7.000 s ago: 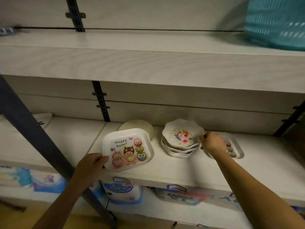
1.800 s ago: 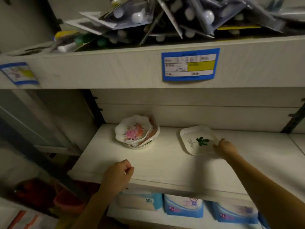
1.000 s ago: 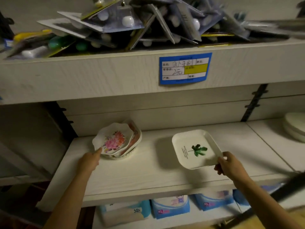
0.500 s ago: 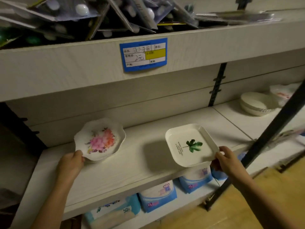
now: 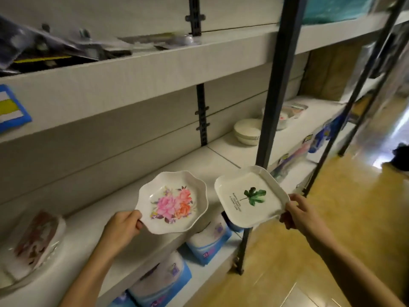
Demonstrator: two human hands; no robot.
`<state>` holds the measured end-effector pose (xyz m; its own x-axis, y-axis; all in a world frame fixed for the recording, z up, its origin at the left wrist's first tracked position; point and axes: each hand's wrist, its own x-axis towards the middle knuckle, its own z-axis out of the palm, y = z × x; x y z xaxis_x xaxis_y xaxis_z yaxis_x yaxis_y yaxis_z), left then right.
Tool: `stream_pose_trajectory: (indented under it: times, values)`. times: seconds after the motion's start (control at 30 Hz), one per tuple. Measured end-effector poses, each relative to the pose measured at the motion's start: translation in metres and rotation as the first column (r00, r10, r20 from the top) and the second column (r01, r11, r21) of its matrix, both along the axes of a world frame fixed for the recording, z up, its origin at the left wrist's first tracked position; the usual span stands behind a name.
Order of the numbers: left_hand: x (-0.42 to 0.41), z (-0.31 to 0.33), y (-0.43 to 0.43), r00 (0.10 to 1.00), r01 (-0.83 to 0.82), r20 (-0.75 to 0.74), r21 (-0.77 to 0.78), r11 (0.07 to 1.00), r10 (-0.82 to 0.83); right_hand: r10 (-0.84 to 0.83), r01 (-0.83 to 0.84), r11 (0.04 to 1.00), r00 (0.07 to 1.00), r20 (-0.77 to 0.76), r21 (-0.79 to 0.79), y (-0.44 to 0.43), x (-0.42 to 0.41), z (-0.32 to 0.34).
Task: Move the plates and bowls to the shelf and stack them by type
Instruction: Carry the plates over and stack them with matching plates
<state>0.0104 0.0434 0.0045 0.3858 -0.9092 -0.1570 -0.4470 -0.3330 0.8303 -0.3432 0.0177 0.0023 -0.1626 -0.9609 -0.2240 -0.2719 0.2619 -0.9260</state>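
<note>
- Step in hand, as I read it: carry both plates right along the shelf (image 5: 225, 156) to matching stacks. Keep them level and steer clear of the dark post (image 5: 271, 96).
- Left hand (image 5: 122, 228): fingers (image 5: 139, 224) pinch the near-left rim of the floral plate (image 5: 174, 201). The plate sits right of the hand, over the shelf's front edge.
- Right hand (image 5: 298, 214): fingers pinch the near-right corner of the square leaf plate (image 5: 250, 196). The plate is left of the hand, off the shelf, in front of the post.
- Rim-only grips, so tilt risk. Set down flat, one type per stack.
- White bowl stack (image 5: 246, 132) sits far right on the shelf.
</note>
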Motion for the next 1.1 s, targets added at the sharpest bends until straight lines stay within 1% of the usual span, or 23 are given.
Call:
stream_pose_trajectory:
  times: [0.2, 0.4, 0.6, 0.7, 0.83, 0.93, 1.03, 1.1]
  values:
    - [-0.097, -0.001, -0.038, 0.994, 0.112, 0.01, 0.056, 0.992, -0.113, -0.089, 0.089, 0.996, 0.996, 0.022, -0.016, -0.016, -0.097, 0.0]
    - [-0.192, -0.002, -0.064, 0.992, 0.126, -0.024, 0.047, 0.991, -0.125, -0.14, 0.14, 0.99, 0.99, 0.032, -0.005, -0.04, -0.19, 0.001]
    - [-0.272, -0.009, -0.088, 0.987, 0.129, -0.103, 0.061, 0.99, -0.122, -0.169, 0.169, 0.986, 0.985, 0.027, 0.0, -0.059, -0.273, 0.005]
    - [-0.304, -0.01, -0.1, 0.986, 0.123, -0.121, 0.046, 0.991, -0.117, -0.19, 0.19, 0.982, 0.981, 0.042, 0.012, -0.066, -0.302, 0.007]
    - [-0.341, -0.008, -0.117, 0.988, 0.121, -0.101, 0.041, 0.992, -0.117, -0.203, 0.202, 0.979, 0.978, 0.048, 0.023, -0.08, -0.332, 0.006]
    - [-0.361, -0.005, -0.136, 0.988, 0.114, -0.106, 0.051, 0.992, -0.109, -0.216, 0.215, 0.976, 0.974, 0.061, 0.025, -0.094, -0.35, 0.003]
    - [-0.378, -0.005, -0.157, 0.984, 0.112, -0.145, 0.056, 0.992, -0.103, -0.227, 0.225, 0.974, 0.97, 0.083, 0.028, -0.112, -0.365, -0.001]
    - [-0.388, -0.007, -0.173, 0.986, 0.114, -0.133, 0.06, 0.992, -0.105, -0.229, 0.226, 0.973, 0.97, 0.083, 0.04, -0.128, -0.374, -0.004]
